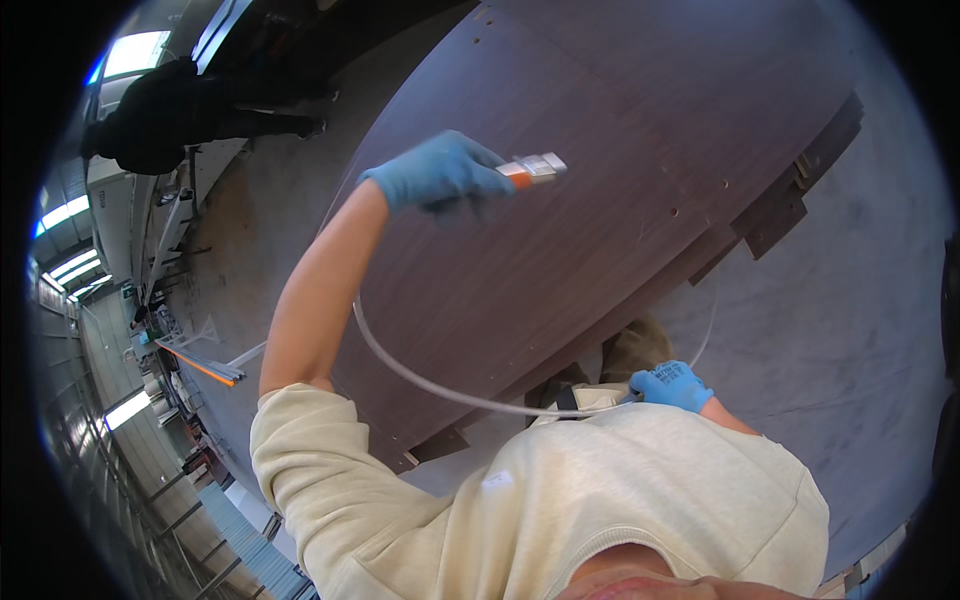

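Observation:
My left hand (440,175), in a blue glove, is raised above a large dark brown board (540,270). Its fingers are closed round a small handheld tool (535,170) with a silvery-white flat end and an orange part; blur hides its exact kind. Close to my waist is my right hand (672,387), also gloved in blue, with its fingers curled. A thin grey flexible strip (430,385) curves from behind my left forearm across my front to the right hand, which appears to grip it. The strip's thin continuation rises beyond that hand.
Dark brown offcut-like pieces (775,225) stick out along the board's right edge, above a grey floor (800,330). A person in dark clothes (180,115) stands at the upper left. Long bars, one orange (200,366), lie at the left.

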`<state>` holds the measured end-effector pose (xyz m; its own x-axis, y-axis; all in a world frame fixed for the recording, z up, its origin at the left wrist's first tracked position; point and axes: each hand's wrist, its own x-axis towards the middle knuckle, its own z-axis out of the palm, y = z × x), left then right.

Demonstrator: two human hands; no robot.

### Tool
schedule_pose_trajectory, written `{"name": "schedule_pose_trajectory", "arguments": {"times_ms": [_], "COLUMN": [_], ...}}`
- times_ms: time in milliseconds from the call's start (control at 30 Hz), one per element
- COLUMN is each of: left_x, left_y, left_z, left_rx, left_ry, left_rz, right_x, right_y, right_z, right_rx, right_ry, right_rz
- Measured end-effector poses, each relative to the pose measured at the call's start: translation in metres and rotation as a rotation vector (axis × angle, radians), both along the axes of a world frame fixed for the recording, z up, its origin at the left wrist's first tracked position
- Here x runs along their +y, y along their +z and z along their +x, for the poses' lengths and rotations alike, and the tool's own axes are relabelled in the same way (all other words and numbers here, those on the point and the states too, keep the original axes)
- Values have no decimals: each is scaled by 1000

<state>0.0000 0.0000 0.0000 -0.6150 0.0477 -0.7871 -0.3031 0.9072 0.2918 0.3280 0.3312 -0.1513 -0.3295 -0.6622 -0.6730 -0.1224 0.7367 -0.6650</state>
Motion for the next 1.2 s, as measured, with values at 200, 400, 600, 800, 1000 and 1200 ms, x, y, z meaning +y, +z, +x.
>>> {"name": "schedule_pose_trajectory", "arguments": {"times_ms": [200, 400, 600, 800, 1000, 1200], "left_x": [-15, 68, 27, 77, 116, 114], "left_y": [-27, -44, -58, -79, -63, -61], "left_z": [-68, 3, -107, -183, -193, -197], "left_rx": [490, -17, 380, 540, 275, 456], "left_ry": [446, -202, 431, 424, -36, 87], "left_rz": [-120, 248, 99, 227, 244, -47], "right_x": [25, 36, 43, 42, 49, 54], "right_y": [-4, -20, -18, -20, -13, -2], "right_z": [4, -1, 7, 0, -11, -9], "right_rx": [25, -47, -58, -185, -227, -278], "right_ry": [-67, -63, -156, -261, -324, -494], "right_rz": [-42, -16, -57, -13, 32, 53]}}
